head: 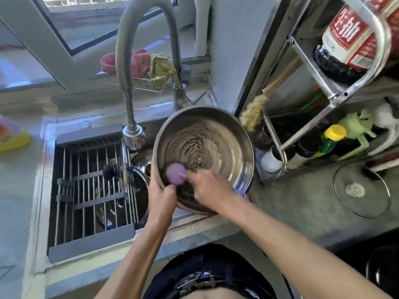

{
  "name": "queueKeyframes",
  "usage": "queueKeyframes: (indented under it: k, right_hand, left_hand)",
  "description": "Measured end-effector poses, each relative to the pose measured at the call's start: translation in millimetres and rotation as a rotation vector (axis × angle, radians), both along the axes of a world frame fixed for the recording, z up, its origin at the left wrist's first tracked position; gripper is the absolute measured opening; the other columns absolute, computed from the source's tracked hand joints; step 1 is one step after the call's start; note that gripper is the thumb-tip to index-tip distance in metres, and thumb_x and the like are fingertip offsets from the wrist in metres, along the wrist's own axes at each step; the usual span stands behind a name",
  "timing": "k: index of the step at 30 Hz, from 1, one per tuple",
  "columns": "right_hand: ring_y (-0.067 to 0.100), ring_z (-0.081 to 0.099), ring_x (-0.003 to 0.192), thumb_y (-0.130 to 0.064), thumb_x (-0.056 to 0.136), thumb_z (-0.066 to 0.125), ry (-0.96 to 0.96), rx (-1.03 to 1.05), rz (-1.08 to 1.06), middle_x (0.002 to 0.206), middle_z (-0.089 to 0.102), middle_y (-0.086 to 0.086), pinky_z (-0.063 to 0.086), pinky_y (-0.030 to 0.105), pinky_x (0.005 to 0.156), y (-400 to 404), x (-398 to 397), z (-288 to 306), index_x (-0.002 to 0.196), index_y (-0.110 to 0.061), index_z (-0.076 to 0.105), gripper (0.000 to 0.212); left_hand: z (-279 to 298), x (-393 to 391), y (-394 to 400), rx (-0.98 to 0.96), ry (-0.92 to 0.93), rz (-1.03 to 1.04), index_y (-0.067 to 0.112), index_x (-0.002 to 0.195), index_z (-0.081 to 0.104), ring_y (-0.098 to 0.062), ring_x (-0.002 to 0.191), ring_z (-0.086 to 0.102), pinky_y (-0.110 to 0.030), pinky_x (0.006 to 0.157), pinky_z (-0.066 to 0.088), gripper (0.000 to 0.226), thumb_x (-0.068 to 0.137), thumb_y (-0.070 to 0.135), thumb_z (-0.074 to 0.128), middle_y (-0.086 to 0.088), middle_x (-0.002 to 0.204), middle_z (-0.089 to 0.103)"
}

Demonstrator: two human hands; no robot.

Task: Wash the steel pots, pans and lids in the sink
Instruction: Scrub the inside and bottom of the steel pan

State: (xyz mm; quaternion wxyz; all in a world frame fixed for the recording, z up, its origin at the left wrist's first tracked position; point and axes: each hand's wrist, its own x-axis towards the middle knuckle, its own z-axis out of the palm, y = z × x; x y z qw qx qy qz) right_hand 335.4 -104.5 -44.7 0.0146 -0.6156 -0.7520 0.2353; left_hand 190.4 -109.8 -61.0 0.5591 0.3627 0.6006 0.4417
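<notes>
Left hand [160, 197] grips the pot [204, 156] rim, right hand [207, 188] rubs a purple sponge [175, 172] inside it. Suds streak the pot; a lid [127, 169] waits left of both hands, unrinsed.

Large white characters, too blurred to be read, are seen on the red label of a dark bottle [354, 39] on the steel rack [323, 83].
</notes>
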Motion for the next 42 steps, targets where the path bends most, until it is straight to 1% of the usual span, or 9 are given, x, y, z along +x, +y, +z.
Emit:
queueKeyframes:
  k: [5, 8, 11, 15, 20, 26, 32, 37, 42]
  right_hand:
    - [0.030, 0.067, 0.076, 0.000, 0.092, 0.045, -0.171, 0.022, -0.233, 0.098, 0.069, 0.011, 0.050, 0.031, 0.056, 26, 44, -3, 0.137, -0.022, 0.059, 0.052]
    - [0.020, 0.061, 0.057, -0.005, 0.098, 0.048, -0.105, -0.035, -0.275, 0.086, 0.067, 0.004, 0.044, 0.029, 0.043, 0, 50, -13, 0.132, -0.023, 0.063, 0.042]
    - [0.023, 0.065, 0.066, -0.022, 0.103, 0.046, -0.008, 0.025, -0.357, 0.097, 0.070, 0.004, 0.057, 0.040, 0.059, -14, 59, -24, 0.132, -0.028, 0.063, 0.033]
    - [0.030, 0.067, 0.089, -0.026, 0.103, 0.044, -0.039, 0.034, -0.342, 0.109, 0.067, 0.008, 0.057, 0.045, 0.075, -32, 59, -35, 0.133, -0.026, 0.061, 0.034]
    - [0.031, 0.067, 0.092, -0.026, 0.102, 0.043, -0.101, -0.032, -0.357, 0.116, 0.066, 0.006, 0.057, 0.043, 0.072, -44, 61, -51, 0.137, -0.032, 0.057, 0.038]
    - [0.039, 0.067, 0.091, -0.018, 0.102, 0.040, -0.241, -0.010, -0.368, 0.109, 0.063, 0.014, 0.052, 0.042, 0.069, -46, 53, -48, 0.130, -0.019, 0.058, 0.034]
    - [0.040, 0.063, 0.099, -0.011, 0.089, 0.048, -0.313, -0.291, 0.011, 0.110, 0.061, 0.015, 0.035, 0.035, 0.069, -60, 10, -25, 0.121, -0.014, 0.062, 0.034]
    - [0.037, 0.064, 0.099, -0.013, 0.086, 0.053, -0.452, -0.350, -0.006, 0.097, 0.058, 0.011, 0.036, 0.033, 0.068, -43, 53, -7, 0.104, -0.014, 0.063, 0.021]
    - [0.037, 0.064, 0.100, -0.016, 0.091, 0.052, -0.277, -0.260, 0.134, 0.112, 0.062, 0.012, 0.034, 0.035, 0.069, -43, 0, -30, 0.130, -0.021, 0.058, 0.039]
  left_hand:
    - [5, -8, -2, -0.016, -0.012, 0.027, 0.027, 0.147, 0.047, -0.015, 0.120, 0.063, -0.032, 0.096, 0.055, 0.088, 0.064, -0.003, 0.045, 0.001, 0.127, 0.065]
    - [-5, -15, 3, -0.084, -0.030, 0.015, 0.027, 0.145, 0.048, -0.021, 0.119, 0.064, -0.044, 0.099, 0.056, 0.084, 0.070, -0.010, 0.045, -0.004, 0.127, 0.065]
    - [-15, -19, 2, -0.157, -0.024, 0.001, 0.024, 0.139, 0.053, -0.028, 0.117, 0.064, -0.049, 0.095, 0.058, 0.075, 0.080, -0.020, 0.039, -0.009, 0.122, 0.066]
    - [-25, -12, -6, -0.189, -0.001, -0.003, 0.027, 0.129, 0.056, -0.025, 0.112, 0.065, -0.050, 0.095, 0.058, 0.068, 0.083, -0.019, 0.037, -0.005, 0.116, 0.068]
    - [-37, -2, -15, -0.166, 0.023, -0.051, 0.022, 0.135, 0.056, -0.021, 0.113, 0.065, -0.047, 0.098, 0.056, 0.067, 0.082, -0.016, 0.044, 0.000, 0.117, 0.069]
    - [-45, -3, -29, -0.105, 0.093, -0.017, 0.022, 0.135, 0.057, -0.010, 0.108, 0.064, -0.040, 0.097, 0.055, 0.073, 0.067, 0.001, 0.044, 0.011, 0.112, 0.068]
    - [-53, 1, -33, -0.125, 0.092, 0.157, 0.017, 0.122, 0.064, -0.009, 0.092, 0.065, -0.044, 0.091, 0.057, 0.061, 0.065, 0.006, 0.044, 0.005, 0.101, 0.069]
    - [-56, 6, -38, -0.082, 0.137, 0.175, 0.018, 0.122, 0.064, -0.024, 0.103, 0.066, -0.055, 0.093, 0.055, 0.059, 0.072, -0.005, 0.043, -0.004, 0.107, 0.071]
    - [-56, 14, -42, -0.066, 0.161, 0.270, 0.010, 0.130, 0.060, -0.027, 0.108, 0.066, -0.052, 0.097, 0.053, 0.068, 0.066, 0.001, 0.040, -0.010, 0.116, 0.071]
